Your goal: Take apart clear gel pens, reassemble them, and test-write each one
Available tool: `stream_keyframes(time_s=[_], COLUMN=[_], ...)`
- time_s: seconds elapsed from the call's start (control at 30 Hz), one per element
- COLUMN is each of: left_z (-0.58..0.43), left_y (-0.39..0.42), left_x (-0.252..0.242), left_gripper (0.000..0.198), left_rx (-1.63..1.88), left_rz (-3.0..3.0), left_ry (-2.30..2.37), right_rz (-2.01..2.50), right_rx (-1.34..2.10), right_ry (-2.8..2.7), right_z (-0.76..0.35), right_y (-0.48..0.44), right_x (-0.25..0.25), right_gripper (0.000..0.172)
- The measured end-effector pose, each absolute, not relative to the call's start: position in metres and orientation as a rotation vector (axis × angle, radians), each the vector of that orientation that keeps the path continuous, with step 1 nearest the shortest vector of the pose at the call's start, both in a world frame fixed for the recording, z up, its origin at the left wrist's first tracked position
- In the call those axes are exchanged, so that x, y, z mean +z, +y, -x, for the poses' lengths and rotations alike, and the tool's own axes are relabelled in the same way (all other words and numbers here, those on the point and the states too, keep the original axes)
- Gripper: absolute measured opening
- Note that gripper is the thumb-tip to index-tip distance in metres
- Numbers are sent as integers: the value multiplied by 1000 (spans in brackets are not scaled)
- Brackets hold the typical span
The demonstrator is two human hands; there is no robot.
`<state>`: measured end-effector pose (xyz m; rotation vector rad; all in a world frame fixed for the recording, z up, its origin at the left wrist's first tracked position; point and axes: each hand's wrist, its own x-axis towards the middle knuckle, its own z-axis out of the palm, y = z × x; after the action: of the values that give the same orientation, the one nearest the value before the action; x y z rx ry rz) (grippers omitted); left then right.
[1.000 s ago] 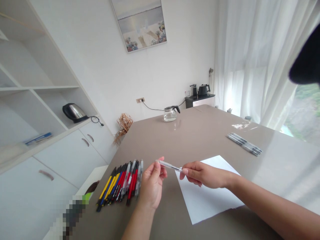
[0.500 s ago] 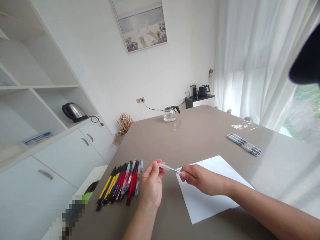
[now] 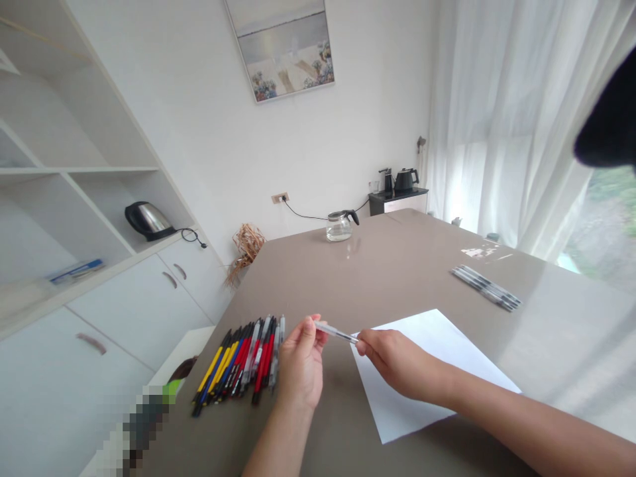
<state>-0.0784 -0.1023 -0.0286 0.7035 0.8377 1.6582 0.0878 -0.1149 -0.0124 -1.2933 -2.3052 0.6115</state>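
A clear-barrelled pen is stretched between my two hands above the table. My left hand pinches its left end between thumb and fingers. At the pen's other end, the closed fingers of my right hand grip the tip, which they hide. Under my right hand lies a sheet of white paper. Just left of my left hand, a row of several pens in yellow, blue, red, black and clear rests side by side. Farther off at the right lies a small group of clear pens.
The brown table carries a glass pot of clear liquid near its far edge. White scraps lie at the far right. A steel kettle sits in the left shelf, and dried stalks stand beyond the table's left corner.
My right hand has turned slightly at the pen's end, its wrist and forearm a little lower. My left hand keeps its pinch almost unmoved.
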Motion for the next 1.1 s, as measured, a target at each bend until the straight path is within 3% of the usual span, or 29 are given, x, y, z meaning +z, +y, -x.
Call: stream_keyframes(time_s=[0.23,0.43,0.9,1.1], left_z=[77,77,80,78], left_y=[-108,-109,-105,-110], left_x=[-23,-22,-25,-20], left_gripper=[29,28,8,28], left_rx=[1495,1488,1661,1547], left_rz=[-731,-706,-699,-763], left_ry=[697,624,735,666], right_rz=[1146,1056,1070,1060], right_rx=[1135,1454,1452,1527], right_ry=[-2130,-2007,-1879,-1847], right_z=[-91,-90,-89,-90], right_y=[-114,-110,-106,-106], right_x=[-12,-15,-23,-22], right_gripper=[38,40,26,28])
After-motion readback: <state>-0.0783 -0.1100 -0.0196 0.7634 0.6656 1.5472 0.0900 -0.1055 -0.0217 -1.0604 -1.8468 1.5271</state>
